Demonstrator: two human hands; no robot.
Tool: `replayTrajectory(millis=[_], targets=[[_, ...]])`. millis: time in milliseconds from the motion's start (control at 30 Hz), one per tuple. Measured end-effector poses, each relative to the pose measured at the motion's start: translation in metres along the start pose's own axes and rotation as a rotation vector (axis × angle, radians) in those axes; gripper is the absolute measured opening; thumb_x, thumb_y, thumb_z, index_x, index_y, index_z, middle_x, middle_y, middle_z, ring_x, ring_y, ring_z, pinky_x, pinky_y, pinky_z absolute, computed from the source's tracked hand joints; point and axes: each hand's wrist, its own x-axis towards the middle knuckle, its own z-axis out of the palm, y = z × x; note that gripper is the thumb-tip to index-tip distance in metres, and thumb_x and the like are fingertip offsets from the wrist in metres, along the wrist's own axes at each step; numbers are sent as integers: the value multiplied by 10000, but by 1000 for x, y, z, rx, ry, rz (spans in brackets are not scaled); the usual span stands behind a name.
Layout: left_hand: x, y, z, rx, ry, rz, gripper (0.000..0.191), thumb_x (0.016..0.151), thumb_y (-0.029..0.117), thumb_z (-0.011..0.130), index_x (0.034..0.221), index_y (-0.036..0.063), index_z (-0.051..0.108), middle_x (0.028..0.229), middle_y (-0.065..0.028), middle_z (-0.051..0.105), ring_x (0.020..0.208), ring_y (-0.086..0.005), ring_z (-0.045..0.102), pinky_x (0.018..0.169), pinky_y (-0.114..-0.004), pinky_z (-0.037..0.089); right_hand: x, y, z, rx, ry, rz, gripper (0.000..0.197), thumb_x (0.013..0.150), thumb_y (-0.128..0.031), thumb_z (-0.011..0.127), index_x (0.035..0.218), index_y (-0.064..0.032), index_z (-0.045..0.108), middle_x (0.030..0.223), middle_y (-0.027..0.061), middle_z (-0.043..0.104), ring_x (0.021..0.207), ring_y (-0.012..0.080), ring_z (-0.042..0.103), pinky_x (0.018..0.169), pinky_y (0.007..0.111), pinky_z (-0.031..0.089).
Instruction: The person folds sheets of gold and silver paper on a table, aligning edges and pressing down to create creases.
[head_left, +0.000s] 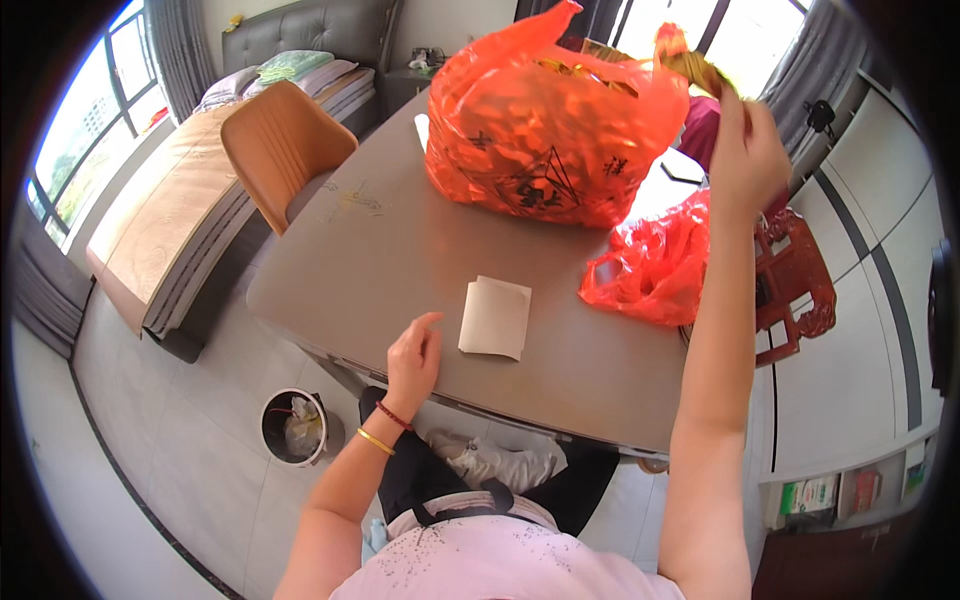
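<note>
My right hand (750, 154) is raised at the far right corner of the table, its fingers pinching a shiny gold and yellow folded piece (699, 71), blurred, probably foil paper. Beside it stands a large, bulging red plastic bag (555, 142) with dark printing; gold pieces show at its open top. Near the table's front edge rests my left hand (412, 356), loosely curled with no object visible in it. Just right of that hand lies a small stack of pale beige paper sheets (495, 319). A second, crumpled red plastic bag (656, 262) sits below my right forearm.
The grey-brown table (360, 277) spans the space before me. An orange-brown chair (281, 154) stands at its left side, with a bed (180, 202) beyond. A waste bin (294, 427) is on the floor at left. Carved red wooden furniture (799, 289) stands at right.
</note>
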Motion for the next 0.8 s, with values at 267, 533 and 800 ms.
replayTrajectory(millis=[267, 533, 800], targets=[[-2, 2, -1, -43, -69, -62, 200, 901, 25, 609, 1096, 39, 654, 866, -148, 667, 749, -319, 650, 681, -384, 522, -29, 5, 94, -51, -321, -129, 232, 920, -347, 658, 872, -120, 670, 837, 103, 680, 808, 336, 659, 696, 452, 517], [0, -3, 2, -51, 11, 76, 164, 914, 41, 613, 1073, 36, 652, 906, -140, 667, 771, -302, 653, 684, -380, 519, -226, -49, 9, 317, -1122, -414, 513, 848, -349, 731, 1227, -21, 623, 1240, 135, 620, 1165, 325, 570, 947, 446, 484], [-1, 3, 4, -53, -25, 32, 161, 895, 32, 610, 1050, 40, 656, 911, -137, 673, 798, -331, 655, 699, -410, 532, -298, -54, -10, 189, -1095, -476, 499, 807, -225, 744, 1225, 19, 623, 1258, 175, 636, 1195, 324, 600, 967, 410, 516]])
